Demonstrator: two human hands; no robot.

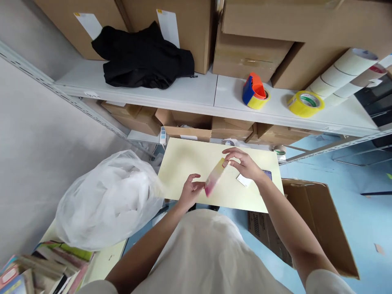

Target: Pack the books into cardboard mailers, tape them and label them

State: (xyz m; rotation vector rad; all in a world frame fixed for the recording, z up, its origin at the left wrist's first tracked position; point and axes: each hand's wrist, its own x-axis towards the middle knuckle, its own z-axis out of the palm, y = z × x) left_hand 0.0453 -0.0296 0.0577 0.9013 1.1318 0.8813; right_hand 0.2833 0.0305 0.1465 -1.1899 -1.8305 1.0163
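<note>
Thin packet (216, 176), shading from yellow at its upper end to pink at its lower, held slantwise above the pale surface (180, 163). The right grip (242, 163) is narrow, thumb and fingertips pinching the packet near the yellow end. The left grip (190, 191) meets the edge toward the pink end; whether it pinches or merely steadies cannot be told. A white card (243, 180) lies on the surface near the right grip, and a dark-screened device (268, 174) beyond it is partly hidden by the right arm (284, 210). Stage, by judgement: handling is under way, the packet already raised and not yet set down; what remains to be done to it cannot be read here.
</note>
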